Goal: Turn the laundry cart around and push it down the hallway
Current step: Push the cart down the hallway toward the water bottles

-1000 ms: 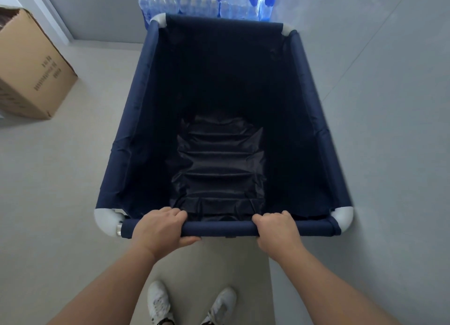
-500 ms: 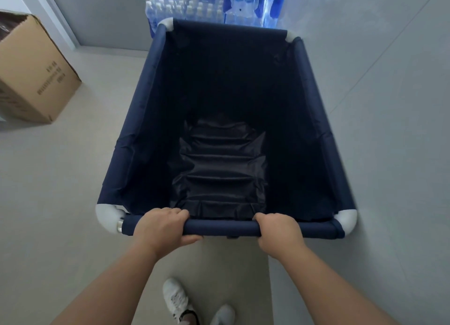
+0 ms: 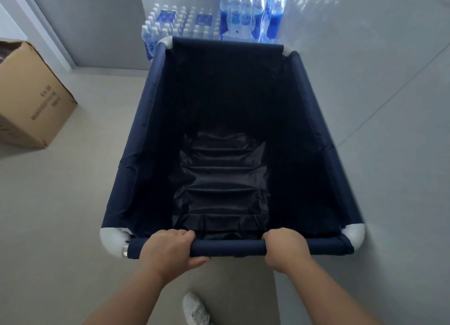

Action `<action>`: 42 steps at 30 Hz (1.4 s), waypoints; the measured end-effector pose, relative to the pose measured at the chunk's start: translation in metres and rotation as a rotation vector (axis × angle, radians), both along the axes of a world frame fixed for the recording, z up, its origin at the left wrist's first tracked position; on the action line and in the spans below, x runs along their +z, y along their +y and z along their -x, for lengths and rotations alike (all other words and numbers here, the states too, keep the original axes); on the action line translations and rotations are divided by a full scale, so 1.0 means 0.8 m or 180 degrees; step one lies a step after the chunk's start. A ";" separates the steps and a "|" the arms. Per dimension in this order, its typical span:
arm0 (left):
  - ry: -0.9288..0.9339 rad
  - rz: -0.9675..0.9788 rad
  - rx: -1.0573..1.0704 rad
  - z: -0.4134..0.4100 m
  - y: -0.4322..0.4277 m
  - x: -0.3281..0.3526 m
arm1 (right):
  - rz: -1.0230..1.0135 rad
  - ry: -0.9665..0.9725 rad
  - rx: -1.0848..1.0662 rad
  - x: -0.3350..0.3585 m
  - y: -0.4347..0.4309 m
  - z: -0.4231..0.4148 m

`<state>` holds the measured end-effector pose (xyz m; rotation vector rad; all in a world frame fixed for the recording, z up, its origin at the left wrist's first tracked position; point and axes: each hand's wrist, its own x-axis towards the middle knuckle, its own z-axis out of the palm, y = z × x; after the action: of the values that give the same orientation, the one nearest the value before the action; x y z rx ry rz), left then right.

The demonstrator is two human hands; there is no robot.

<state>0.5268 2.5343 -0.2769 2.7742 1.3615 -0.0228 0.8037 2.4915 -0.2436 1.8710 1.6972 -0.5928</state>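
The laundry cart [image 3: 136,139] is a navy fabric bin on a frame with white corner joints, seen from above and filling the middle of the view. It holds only a crumpled dark liner at the bottom. My left hand [image 3: 170,251] grips the near top rail left of centre. My right hand [image 3: 285,250] grips the same rail right of centre. The cart's right side runs close along a grey wall [image 3: 389,105].
Shrink-wrapped packs of water bottles [image 3: 209,25] are stacked on the floor just beyond the cart's far end. A brown cardboard box [image 3: 31,105] stands at the left on the pale floor. A door frame [image 3: 48,37] rises behind the box. One white shoe [image 3: 196,310] shows below.
The cart has rolled back toward me, away from the bottle packs, showing more of them. Both hands keep their grip on the rail. My feet have stepped; only one shoe shows now.
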 end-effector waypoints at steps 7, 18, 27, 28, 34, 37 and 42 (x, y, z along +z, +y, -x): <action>-0.0325 0.0554 0.0572 -0.007 0.015 0.005 | -0.0137 0.0527 -0.0199 0.001 0.014 -0.006; -0.0245 0.0610 0.1427 -0.027 0.022 0.007 | -0.0270 0.0747 0.0004 -0.003 0.013 -0.011; 0.0169 0.0435 0.0970 -0.028 0.026 0.008 | -0.0226 0.0611 -0.0605 -0.012 0.030 -0.003; 0.0173 0.0412 0.0896 -0.028 0.027 0.008 | -0.0179 0.0581 -0.0629 -0.012 0.032 -0.003; 0.0104 0.0437 0.0895 -0.026 0.028 0.004 | 0.0013 0.0351 -0.0127 -0.007 0.031 0.000; 0.0100 0.0410 0.0890 -0.026 0.027 0.005 | 0.0112 0.0364 -0.0069 0.001 0.032 0.001; 0.0075 0.0394 0.0842 -0.024 0.026 0.003 | 0.0307 0.0331 0.0147 0.004 0.036 0.003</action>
<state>0.5461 2.5551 -0.2745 2.4822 1.6599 -0.1248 0.8011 2.5200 -0.2403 1.7562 1.7404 -0.7512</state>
